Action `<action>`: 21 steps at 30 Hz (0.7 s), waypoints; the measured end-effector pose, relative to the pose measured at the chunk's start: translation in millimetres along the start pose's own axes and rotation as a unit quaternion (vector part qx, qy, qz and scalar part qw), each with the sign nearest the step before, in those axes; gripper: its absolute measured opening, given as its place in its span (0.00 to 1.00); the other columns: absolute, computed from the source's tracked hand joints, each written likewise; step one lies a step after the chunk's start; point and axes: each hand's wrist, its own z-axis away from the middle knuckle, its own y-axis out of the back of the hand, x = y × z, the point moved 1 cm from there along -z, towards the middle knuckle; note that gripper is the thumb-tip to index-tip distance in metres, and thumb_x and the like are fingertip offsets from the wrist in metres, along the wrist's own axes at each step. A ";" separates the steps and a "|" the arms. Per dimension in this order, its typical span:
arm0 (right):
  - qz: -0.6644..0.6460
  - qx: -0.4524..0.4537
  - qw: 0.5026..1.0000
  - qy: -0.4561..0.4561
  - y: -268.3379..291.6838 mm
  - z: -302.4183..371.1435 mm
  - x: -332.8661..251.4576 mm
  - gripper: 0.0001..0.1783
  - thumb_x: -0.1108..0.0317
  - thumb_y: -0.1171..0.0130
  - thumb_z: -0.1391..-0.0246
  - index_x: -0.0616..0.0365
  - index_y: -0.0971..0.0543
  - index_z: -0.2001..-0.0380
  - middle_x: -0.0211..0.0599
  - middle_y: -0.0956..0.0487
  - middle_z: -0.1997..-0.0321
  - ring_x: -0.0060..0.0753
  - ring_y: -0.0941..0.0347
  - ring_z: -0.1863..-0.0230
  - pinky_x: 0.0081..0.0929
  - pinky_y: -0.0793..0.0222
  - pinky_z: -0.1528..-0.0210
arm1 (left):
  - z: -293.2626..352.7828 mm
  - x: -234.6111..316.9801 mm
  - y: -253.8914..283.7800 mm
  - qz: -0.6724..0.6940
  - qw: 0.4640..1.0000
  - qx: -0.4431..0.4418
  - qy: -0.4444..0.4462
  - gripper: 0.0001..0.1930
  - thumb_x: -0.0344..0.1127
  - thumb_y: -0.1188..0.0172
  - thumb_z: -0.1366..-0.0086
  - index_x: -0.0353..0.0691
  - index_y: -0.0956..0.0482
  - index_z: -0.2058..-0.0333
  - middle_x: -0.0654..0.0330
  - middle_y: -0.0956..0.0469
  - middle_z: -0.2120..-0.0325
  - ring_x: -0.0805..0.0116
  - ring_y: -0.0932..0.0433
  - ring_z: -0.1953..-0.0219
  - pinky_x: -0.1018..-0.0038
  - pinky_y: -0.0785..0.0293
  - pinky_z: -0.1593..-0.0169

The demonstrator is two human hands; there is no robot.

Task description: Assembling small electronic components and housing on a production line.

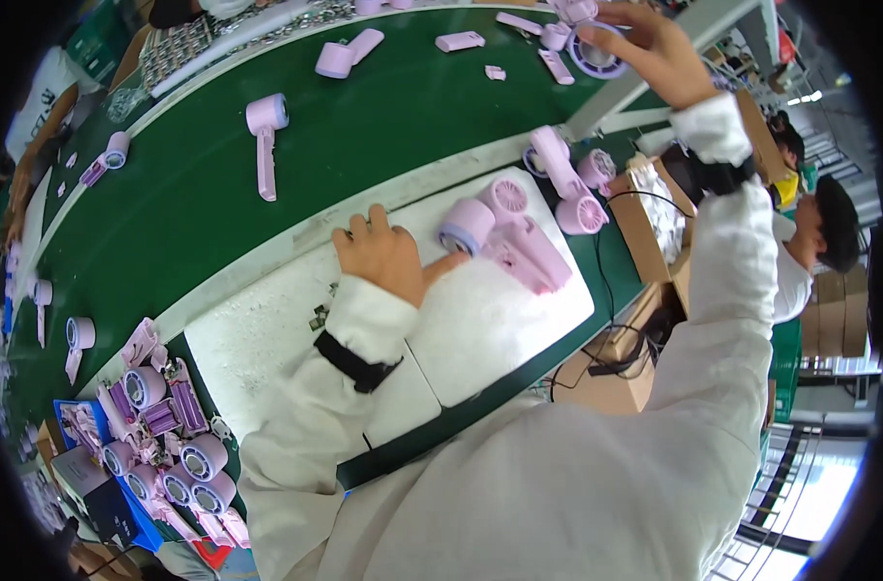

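Observation:
My left hand (pixel 385 254) is over the white foam board (pixel 267 320), fingers apart, its thumb stretched toward a pink cylinder-shaped head (pixel 468 225) with a lilac rim. The thumb tip appears to touch that rim. Beside the head lie a round pink piece with a slotted grille (pixel 507 198) and a pink handle shell (pixel 533 254). Far off at the upper right, my right hand (pixel 659 58) reaches over the green belt, thumb and fingers closed on a round lilac-rimmed head (pixel 596 53). More pink parts lie close to it.
Pink hair-dryer-shaped units (pixel 265 145) lie along the green belt (pixel 364 136). A heap of pink parts (pixel 161 416) is at lower left by a blue bin (pixel 141 513). Right of the board are more units (pixel 558 169), black cables (pixel 606 363) and a carton (pixel 654 223). A metal post (pixel 645 73) stands near my right arm.

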 end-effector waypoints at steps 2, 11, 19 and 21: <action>-0.025 0.010 1.000 -0.005 22.0 58.8 -54.0 0.27 0.59 0.34 0.43 0.68 0.23 0.46 0.41 0.18 0.53 0.29 0.22 0.52 0.26 0.28 0.47 | -10.6 8.7 6.9 -0.013 0.999 -0.039 -0.007 0.32 0.66 0.32 0.50 0.35 0.17 0.73 0.54 0.29 0.65 0.55 0.29 0.62 0.62 0.36 0.58; -0.063 -0.240 0.969 0.006 -30.9 194.6 -93.7 0.30 0.63 0.30 0.54 0.64 0.22 0.47 0.44 0.19 0.51 0.41 0.21 0.52 0.33 0.27 0.47 | 35.1 -46.1 3.9 0.170 0.976 -0.005 -0.138 0.11 0.36 0.31 0.43 0.38 0.16 0.63 0.52 0.25 0.57 0.51 0.27 0.53 0.59 0.30 0.48; -0.184 -0.247 0.950 0.037 -133.6 222.6 -23.9 0.24 0.68 0.36 0.49 0.64 0.22 0.48 0.48 0.21 0.46 0.47 0.23 0.47 0.38 0.29 0.44 | 36.6 -39.1 8.7 0.174 0.978 -0.007 -0.117 0.07 0.27 0.34 0.44 0.39 0.16 0.65 0.53 0.25 0.55 0.53 0.27 0.51 0.62 0.30 0.46; -0.090 -0.169 0.972 0.138 -139.4 221.4 -21.9 0.24 0.68 0.35 0.49 0.61 0.22 0.47 0.46 0.22 0.46 0.46 0.25 0.46 0.37 0.28 0.44 | 35.1 -37.7 9.9 0.174 0.979 -0.013 -0.110 0.06 0.27 0.34 0.45 0.39 0.16 0.66 0.53 0.25 0.57 0.54 0.27 0.52 0.62 0.30 0.47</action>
